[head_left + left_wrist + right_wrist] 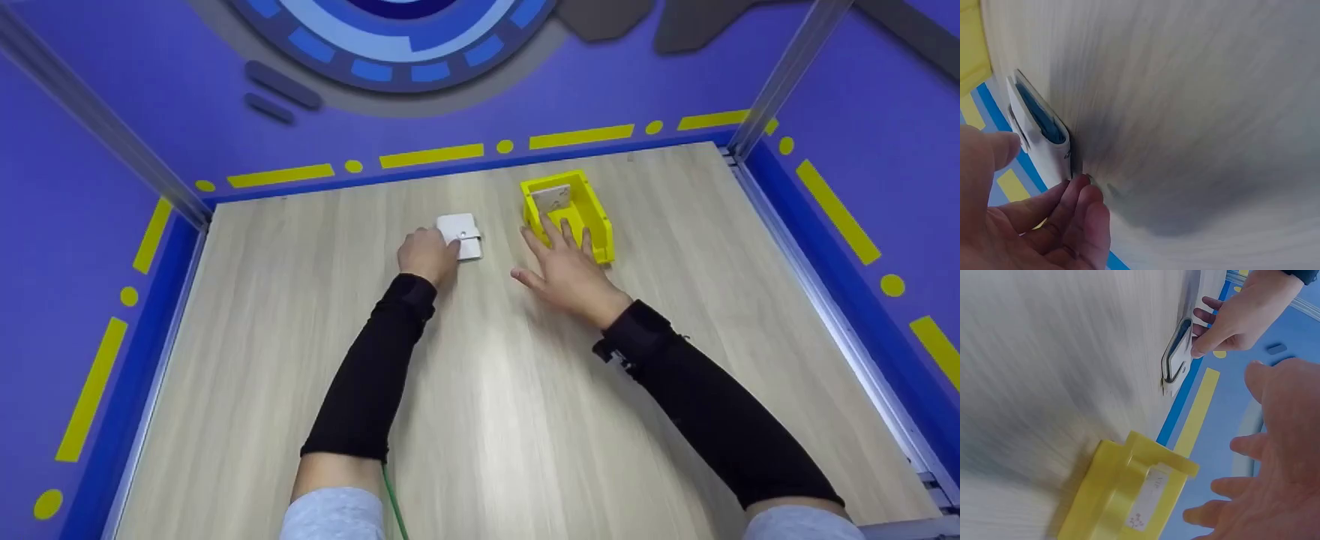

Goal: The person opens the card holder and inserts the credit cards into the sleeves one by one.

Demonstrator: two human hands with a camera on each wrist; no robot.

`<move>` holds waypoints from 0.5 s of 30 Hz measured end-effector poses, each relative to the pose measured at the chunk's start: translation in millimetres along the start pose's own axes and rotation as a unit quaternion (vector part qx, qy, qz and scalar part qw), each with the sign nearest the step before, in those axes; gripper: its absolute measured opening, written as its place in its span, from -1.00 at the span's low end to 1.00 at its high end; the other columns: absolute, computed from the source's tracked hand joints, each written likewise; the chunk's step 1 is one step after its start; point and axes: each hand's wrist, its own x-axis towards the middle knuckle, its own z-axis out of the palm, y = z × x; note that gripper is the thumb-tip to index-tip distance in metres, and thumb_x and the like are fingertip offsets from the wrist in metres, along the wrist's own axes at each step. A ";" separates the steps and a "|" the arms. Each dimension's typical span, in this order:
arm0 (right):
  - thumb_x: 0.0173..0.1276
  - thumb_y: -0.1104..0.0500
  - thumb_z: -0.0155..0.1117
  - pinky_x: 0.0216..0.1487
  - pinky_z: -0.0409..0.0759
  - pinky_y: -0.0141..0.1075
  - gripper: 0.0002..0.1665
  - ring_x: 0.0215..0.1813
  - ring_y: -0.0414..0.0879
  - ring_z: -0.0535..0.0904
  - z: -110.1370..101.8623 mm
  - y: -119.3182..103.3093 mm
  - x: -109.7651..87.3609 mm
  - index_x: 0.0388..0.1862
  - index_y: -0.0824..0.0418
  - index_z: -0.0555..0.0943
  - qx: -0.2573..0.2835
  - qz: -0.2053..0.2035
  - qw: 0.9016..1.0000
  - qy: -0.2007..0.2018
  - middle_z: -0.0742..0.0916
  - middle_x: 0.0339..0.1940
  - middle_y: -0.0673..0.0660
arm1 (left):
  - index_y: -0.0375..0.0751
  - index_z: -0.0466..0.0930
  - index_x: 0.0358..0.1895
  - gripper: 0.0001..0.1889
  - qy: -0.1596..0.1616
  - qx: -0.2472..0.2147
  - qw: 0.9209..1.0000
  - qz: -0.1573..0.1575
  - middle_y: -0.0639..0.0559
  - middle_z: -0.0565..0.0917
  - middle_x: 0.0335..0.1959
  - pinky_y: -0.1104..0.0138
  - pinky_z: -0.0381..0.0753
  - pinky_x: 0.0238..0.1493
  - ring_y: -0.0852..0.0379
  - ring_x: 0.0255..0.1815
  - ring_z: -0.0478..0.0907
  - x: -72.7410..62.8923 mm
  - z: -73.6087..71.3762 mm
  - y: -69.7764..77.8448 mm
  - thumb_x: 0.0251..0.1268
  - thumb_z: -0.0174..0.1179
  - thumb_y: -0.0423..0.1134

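A small white wallet point(460, 237) with a snap strap lies on the wooden table; its blue inside point(1044, 121) shows at the edge in the left wrist view. At the wallet's left side is my left hand point(429, 255), thumb over its face and bent fingertips right at its edge. My right hand point(574, 276) hovers with fingers spread over the near left part of a yellow bin point(602, 232), holding nothing. A white card point(1148, 498) marked "VIP", with a small flower print, leans against the wall inside the bin.
Blue panels point(420, 135) with yellow dashes enclose the table point(480, 390) at the back and both sides. Metal rails point(832, 322) run along the side edges. A green cable point(393, 502) hangs by the left forearm.
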 end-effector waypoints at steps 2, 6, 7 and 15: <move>0.70 -0.39 0.12 0.74 -0.23 0.53 -0.03 0.85 0.51 -0.11 1.5 -0.3 -0.7 0.86 -0.02 0.11 -0.001 -0.006 1.000 0.008 0.01 0.91 0.26 | -0.35 0.79 0.09 -0.44 0.003 -0.001 1.000 -0.007 -0.29 0.81 0.09 -0.06 0.79 0.14 -0.23 0.15 0.79 0.8 1.9 -1.3 0.70 0.16 0.16; 0.70 -0.34 0.15 0.72 -0.16 0.56 -0.05 0.84 0.52 -0.03 3.2 -0.2 0.4 0.85 0.01 0.14 -0.001 -0.012 1.000 0.016 0.08 0.89 0.29 | -0.38 0.79 0.07 -0.43 0.007 -0.022 1.000 -0.021 -0.30 0.83 0.04 -0.04 0.79 0.12 -0.21 0.10 0.82 2.8 4.0 -3.6 0.65 0.22 0.18; 0.70 -0.33 0.16 0.72 -0.15 0.55 -0.05 0.83 0.51 -0.01 3.7 0.1 1.0 0.85 0.01 0.14 0.000 -0.012 1.000 0.017 0.10 0.88 0.30 | -0.39 0.77 0.10 -0.42 0.005 -0.031 0.999 -0.026 -0.30 0.83 0.05 -0.04 0.78 0.15 -0.21 0.11 0.81 3.2 4.3 -4.2 0.64 0.24 0.18; 0.72 -0.13 0.22 0.75 0.05 0.45 -0.26 0.68 0.26 0.46 3.9 5.8 0.5 0.71 0.15 0.40 0.024 -0.020 0.995 0.095 0.54 0.65 0.32 | -0.45 0.45 0.44 -0.29 -0.030 -0.152 0.987 -0.038 -0.36 0.69 0.31 0.01 0.65 0.39 -0.21 0.30 0.68 3.4 2.5 -2.3 0.59 0.32 0.10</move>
